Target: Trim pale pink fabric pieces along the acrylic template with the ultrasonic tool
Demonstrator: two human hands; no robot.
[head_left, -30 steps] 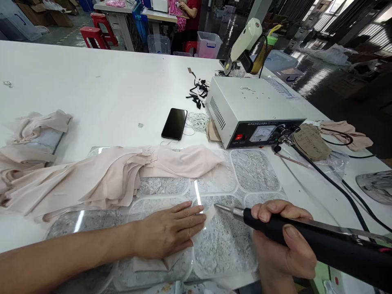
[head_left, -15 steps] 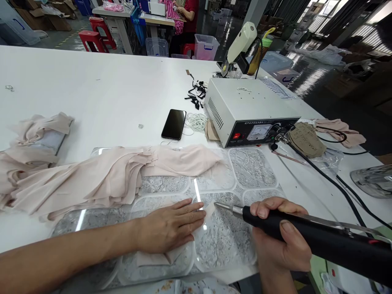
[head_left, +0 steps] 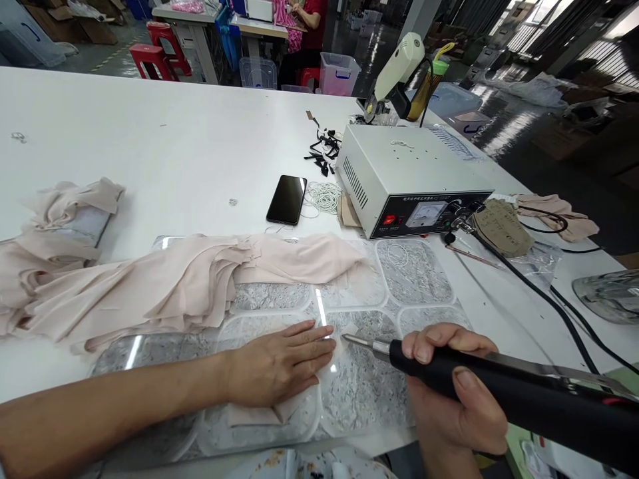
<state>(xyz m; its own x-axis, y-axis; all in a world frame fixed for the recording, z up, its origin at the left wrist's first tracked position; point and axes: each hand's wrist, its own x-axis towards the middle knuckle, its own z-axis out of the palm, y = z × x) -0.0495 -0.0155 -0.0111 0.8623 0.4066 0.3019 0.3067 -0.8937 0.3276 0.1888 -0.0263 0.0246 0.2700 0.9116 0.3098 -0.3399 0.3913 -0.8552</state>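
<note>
My left hand (head_left: 279, 364) lies flat, its fingers stretched out, on a small piece of beige fabric (head_left: 254, 415) over the grey marble-patterned mat (head_left: 367, 392). Wrapped round the black handheld tool (head_left: 479, 386) is my right hand (head_left: 454, 392). The tool's metal tip points left and sits just right of my left fingertips, at a pale bit of fabric. A long heap of beige fabric (head_left: 140, 286) stretches across the mat's back left part.
Behind the mat are a black phone (head_left: 286, 199), coiled white cord (head_left: 323, 197) and a grey control box (head_left: 414, 166). Its cable (head_left: 539, 296) runs along the right. A glass jar (head_left: 606, 296) lies at the right edge. A person in red (head_left: 312, 23) sits beyond the table.
The tool's tip has moved slightly left, nearer my left fingertips, along with my right hand. My left hand stays flat in nearly the same place. The view has shifted a little.
</note>
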